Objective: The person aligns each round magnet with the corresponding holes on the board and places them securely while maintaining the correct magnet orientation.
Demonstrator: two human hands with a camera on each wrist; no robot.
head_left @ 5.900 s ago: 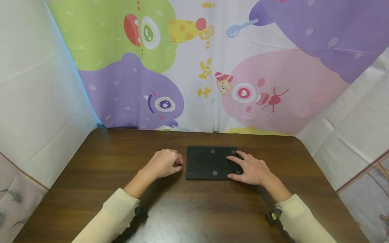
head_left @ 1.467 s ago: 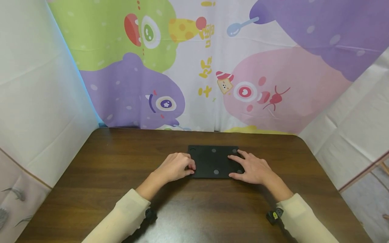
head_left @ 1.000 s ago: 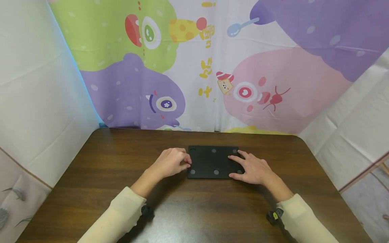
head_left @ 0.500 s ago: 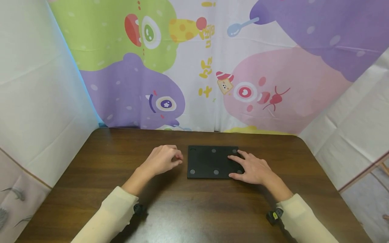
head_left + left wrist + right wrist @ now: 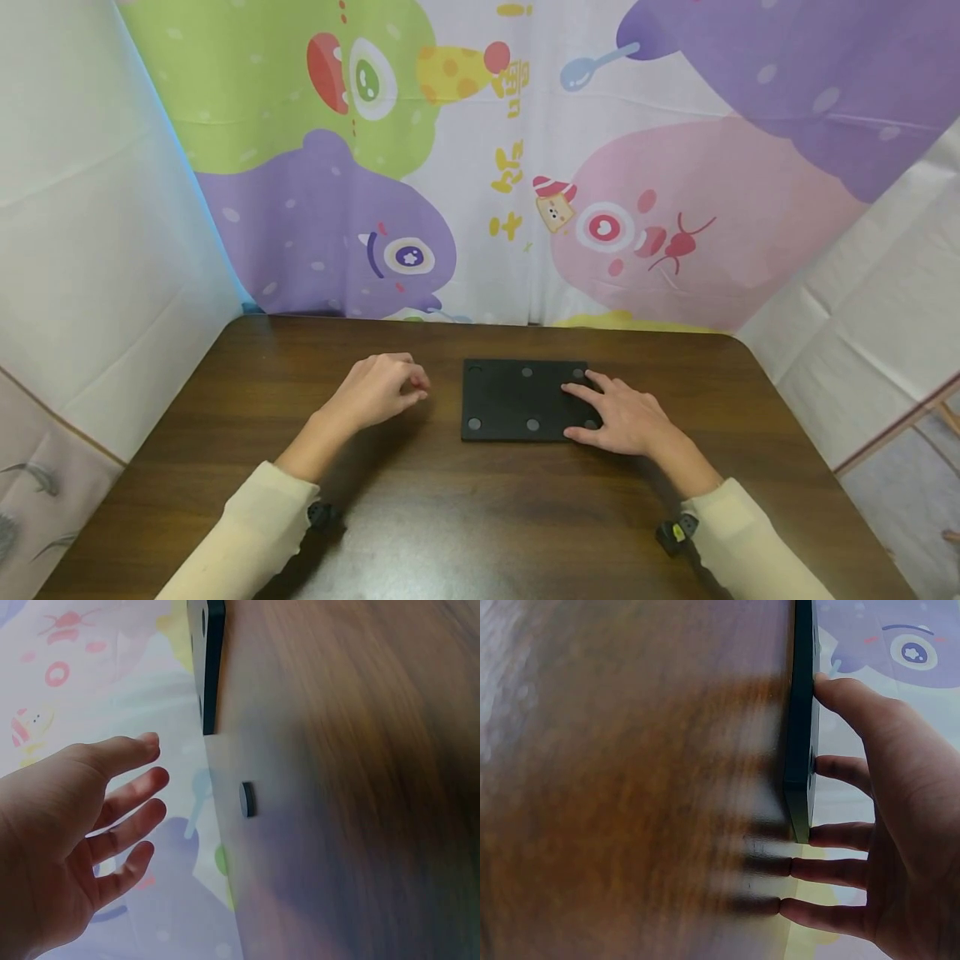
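Observation:
A black rectangular plate (image 5: 498, 396) lies flat on the table. Grey round discs sit along its two long edges, and its far left corner shows a dark ring instead. My left hand (image 5: 375, 389) hovers left of the plate, its fingers loosely bent and holding nothing. Close to those fingers, a small dark disc (image 5: 247, 799) lies on the table in the left wrist view; in the head view the hand hides it. My right hand (image 5: 630, 419) rests spread over the plate's right end, thumb and some fingertips on its top, the other fingertips reaching past its edge.
Under everything is a brown wooden table (image 5: 480, 517). A cloth printed with cartoon creatures (image 5: 517, 167) hangs along its far edge, with white cloth panels at both sides. Each wrist carries a small black camera (image 5: 675, 533).
My left hand came off the plate's near left corner and moved left. That corner shows a grey disc now, where a dark ring showed earlier. My right hand and the plate have stayed put.

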